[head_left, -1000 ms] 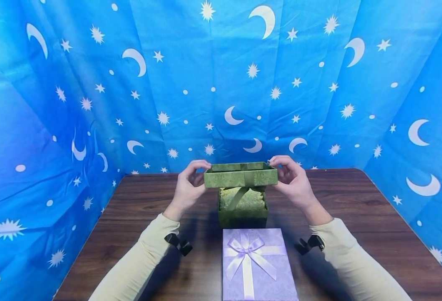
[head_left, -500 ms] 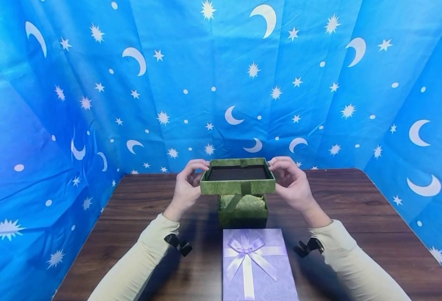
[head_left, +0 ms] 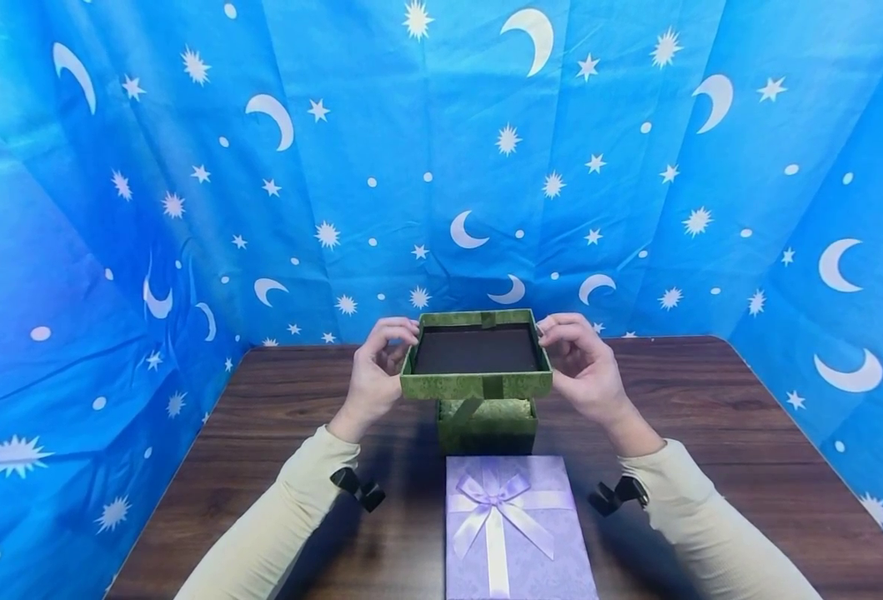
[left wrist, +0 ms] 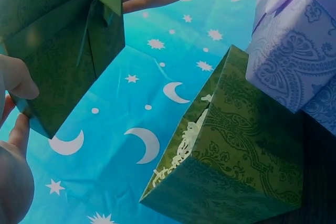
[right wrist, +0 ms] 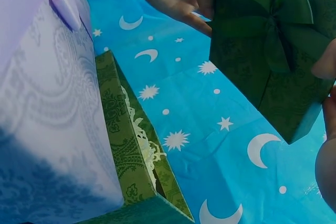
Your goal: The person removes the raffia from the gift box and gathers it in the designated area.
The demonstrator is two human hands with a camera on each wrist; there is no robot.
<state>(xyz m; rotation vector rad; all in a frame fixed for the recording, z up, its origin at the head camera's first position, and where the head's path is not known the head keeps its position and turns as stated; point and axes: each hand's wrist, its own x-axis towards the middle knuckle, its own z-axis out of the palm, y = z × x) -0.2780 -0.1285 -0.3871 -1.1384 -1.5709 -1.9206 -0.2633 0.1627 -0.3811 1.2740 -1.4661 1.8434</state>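
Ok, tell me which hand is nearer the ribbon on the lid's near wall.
Right. The right hand grips the right end of the lid, and the ribbon sits off-centre toward that hand; the left hand grips the left end, farther off.

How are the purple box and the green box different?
The purple box is closed, but the green box is open, with a green lid held above it. The purple box has a bow on top, while the green box shows pale shreds inside. Both have swirly patterns on their sides.
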